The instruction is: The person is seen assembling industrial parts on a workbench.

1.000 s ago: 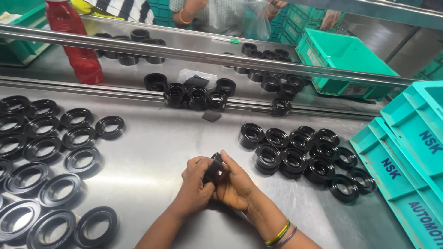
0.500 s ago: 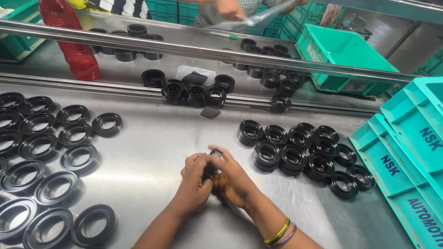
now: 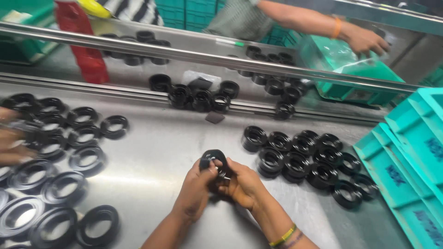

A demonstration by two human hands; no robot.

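Since half a second ago, both of my hands are lifting the black rubber ring a little higher off the steel table, so more of it is showing above my knuckles, and a co-worker's arm is now reaching across the far side toward the green bin.

Right now the ring is sitting between my two hands, just above the table near its front edge, tilted toward me. I am judging that I am in the middle of working it by hand, either seating a part into it or checking it; I cannot tell which. Whatever follows is calling for a firm pinch on the rim and a steady turn without letting it slip.

My left hand is curling partly closed, thumb and fingertips grasping the ring's left edge. My right hand is clenching around its lower right side, with a coloured bangle on that wrist.

Farther out, a cluster of thick black rings is lying just to the right, and flatter, wider rings are spreading over the left side. Teal crates are standing at the right edge. Beyond the metal rail, more rings and a red bottle are blurring.
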